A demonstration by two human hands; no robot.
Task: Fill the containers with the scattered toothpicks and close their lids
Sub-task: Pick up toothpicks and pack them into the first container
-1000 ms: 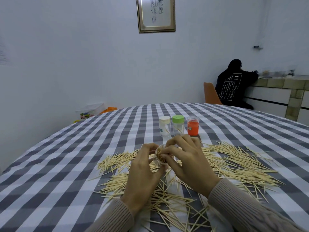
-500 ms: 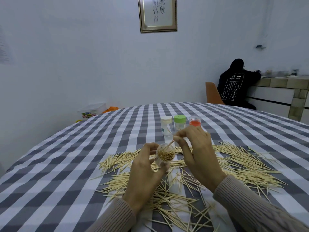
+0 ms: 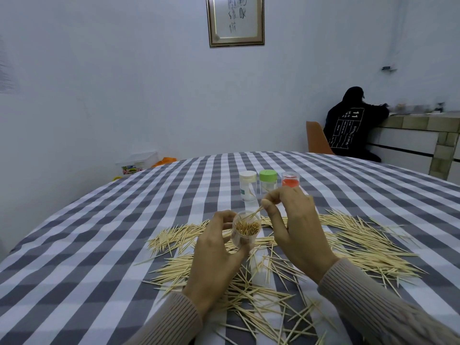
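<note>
My left hand (image 3: 214,255) grips a clear plastic container (image 3: 245,231) tilted toward me, its open mouth showing many toothpick ends. My right hand (image 3: 296,227) pinches a single toothpick (image 3: 255,214) at the container's rim, its lower end inside the mouth. Several loose toothpicks (image 3: 348,245) lie scattered over the checked tablecloth around and under both hands. Behind them stand three containers: one with a white lid (image 3: 247,185), one with a green lid (image 3: 267,181), one with a red lid (image 3: 290,179).
The round table (image 3: 99,245) carries a grey-and-white checked cloth. A person in a dark hoodie (image 3: 348,128) sits at a counter at the far right beside an orange chair (image 3: 317,140). A plastic box (image 3: 137,161) sits by the wall at left.
My right hand lifted from covering the container's mouth and now pinches one toothpick at its rim. The left hand keeps its hold on the container, whose mouth is now visible.
</note>
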